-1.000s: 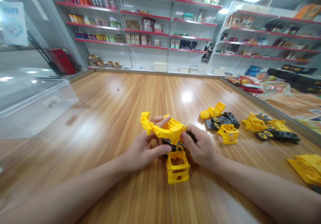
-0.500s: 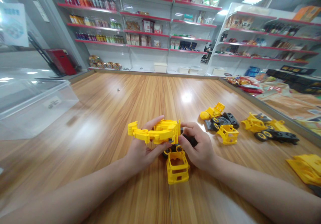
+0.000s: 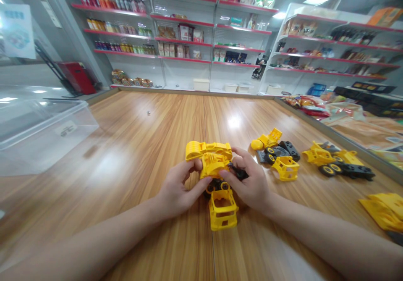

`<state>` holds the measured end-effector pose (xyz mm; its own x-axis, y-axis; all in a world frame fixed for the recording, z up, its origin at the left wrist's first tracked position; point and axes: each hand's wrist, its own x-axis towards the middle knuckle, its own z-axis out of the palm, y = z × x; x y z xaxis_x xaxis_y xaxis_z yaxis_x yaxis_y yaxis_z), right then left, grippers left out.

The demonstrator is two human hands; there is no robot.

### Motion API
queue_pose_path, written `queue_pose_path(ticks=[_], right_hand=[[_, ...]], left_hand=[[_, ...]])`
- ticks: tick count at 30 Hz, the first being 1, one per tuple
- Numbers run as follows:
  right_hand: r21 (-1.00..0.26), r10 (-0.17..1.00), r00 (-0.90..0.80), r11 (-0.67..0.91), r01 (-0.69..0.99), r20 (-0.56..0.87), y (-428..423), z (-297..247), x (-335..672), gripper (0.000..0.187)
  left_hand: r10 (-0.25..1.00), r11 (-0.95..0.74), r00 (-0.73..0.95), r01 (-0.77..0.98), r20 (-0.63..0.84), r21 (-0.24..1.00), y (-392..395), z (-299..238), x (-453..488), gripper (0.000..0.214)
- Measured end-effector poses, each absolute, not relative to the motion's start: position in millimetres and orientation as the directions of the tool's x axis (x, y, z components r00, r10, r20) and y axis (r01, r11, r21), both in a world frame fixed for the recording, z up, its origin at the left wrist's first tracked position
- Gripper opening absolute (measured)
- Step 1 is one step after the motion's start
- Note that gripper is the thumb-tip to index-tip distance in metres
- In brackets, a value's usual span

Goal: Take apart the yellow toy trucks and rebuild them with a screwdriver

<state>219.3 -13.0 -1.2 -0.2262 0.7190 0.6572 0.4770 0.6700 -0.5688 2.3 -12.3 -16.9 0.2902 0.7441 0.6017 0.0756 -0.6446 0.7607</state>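
Note:
Between my hands is a yellow toy excavator part (image 3: 215,163) with a jointed arm and scoop, raised over the table. My left hand (image 3: 181,184) grips its left side, thumb below and fingers behind. From the right, my right hand (image 3: 252,180) pinches the same part, its thumb on the lower edge. A black piece (image 3: 239,172) shows at the right fingers; its kind is partly hidden. Just beneath lie a yellow toy truck cab (image 3: 223,211) and a dark wheeled chassis (image 3: 217,186), the latter mostly covered by the hands.
To the right on the wooden table (image 3: 176,121) lie more toy truck parts: a yellow cab (image 3: 286,169), a black chassis (image 3: 280,151), a yellow-and-black truck (image 3: 340,163) and yellow pieces (image 3: 385,211). A clear plastic bin (image 3: 47,136) stands at left. Stocked shelves (image 3: 185,60) line the back.
The excavator part has turned in my hands; its arm, which stuck out to the left, now lies across the top. My left fingers have shifted their grip. Parts on the table stay put.

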Motion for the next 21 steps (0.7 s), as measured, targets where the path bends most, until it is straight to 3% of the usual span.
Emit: queue_pose_path(ticks=[4, 7, 11, 15, 18, 21], right_hand=[[-0.589, 0.688, -0.159, 0.7, 0.404, 0.708, -13, -5, 221, 0.034], [-0.59, 0.65, -0.135, 0.744, 0.314, 0.748, -15, -7, 222, 0.032], [-0.537, 0.572, -0.181, 0.817, 0.208, 0.8, -18, -7, 222, 0.04], [-0.597, 0.582, -0.291, 0.801, 0.041, 0.76, -21, -12, 220, 0.044], [-0.587, 0.577, -0.319, 0.806, 0.072, 0.752, -21, -10, 220, 0.046], [-0.549, 0.588, -0.311, 0.809, 0.213, 0.747, -22, -3, 222, 0.037]], left_hand=[[0.732, -0.625, 0.296, -0.068, 0.614, 0.778, -20, -13, 0, 0.039], [0.793, -0.505, 0.269, -0.215, 0.548, 0.836, -23, -9, -1, 0.058], [0.902, -0.236, 0.256, -0.38, 0.347, 0.894, -17, 0, 0, 0.044], [0.876, 0.018, 0.44, -0.443, 0.199, 0.896, -16, 8, 3, 0.041], [0.798, 0.082, 0.575, -0.397, 0.178, 0.914, -18, 9, 3, 0.052], [0.759, 0.126, 0.641, -0.317, 0.115, 0.94, -19, 6, 2, 0.056]])
